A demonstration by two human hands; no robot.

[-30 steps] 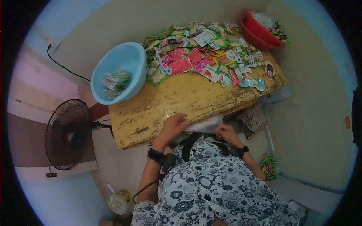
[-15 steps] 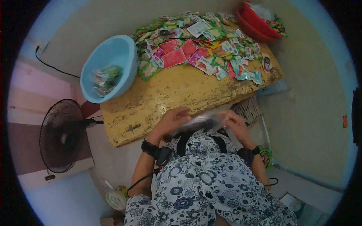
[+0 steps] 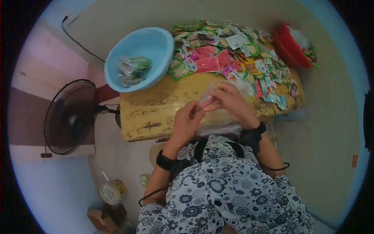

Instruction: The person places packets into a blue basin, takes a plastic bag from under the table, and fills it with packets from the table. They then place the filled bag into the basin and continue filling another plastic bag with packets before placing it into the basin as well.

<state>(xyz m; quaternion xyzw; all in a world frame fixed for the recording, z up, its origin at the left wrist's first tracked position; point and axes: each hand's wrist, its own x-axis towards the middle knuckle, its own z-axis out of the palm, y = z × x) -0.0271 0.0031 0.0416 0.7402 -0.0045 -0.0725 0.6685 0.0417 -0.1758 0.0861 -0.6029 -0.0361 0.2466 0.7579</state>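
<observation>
A thin clear plastic bag (image 3: 207, 94) is pinched between my two hands, over the front part of the yellow table. My left hand (image 3: 187, 121) is closed, its thumb and fingertips gripping the bag's edge from the left. Opposite it, my right hand (image 3: 230, 100) has bent fingers closed on the same film, close to the left fingertips. More clear plastic (image 3: 222, 129) lies below my hands along the front of the patterned garment. Beyond my hands a pile of small snack packets (image 3: 208, 64), mostly green, red and white, covers the back of the table.
A light blue basin (image 3: 157, 58) holding several packets stands at the table's back left. A red basin (image 3: 284, 46) sits at the back right. The worn yellow tabletop (image 3: 150, 113) ends near my body. Left of the table is a black fan (image 3: 72, 117); a cardboard box (image 3: 102, 220) is on the floor.
Both hands have risen from my lap to over the table and drawn closer together, bringing the clear plastic along. The view has also shifted, so the table's contents appear further right.
</observation>
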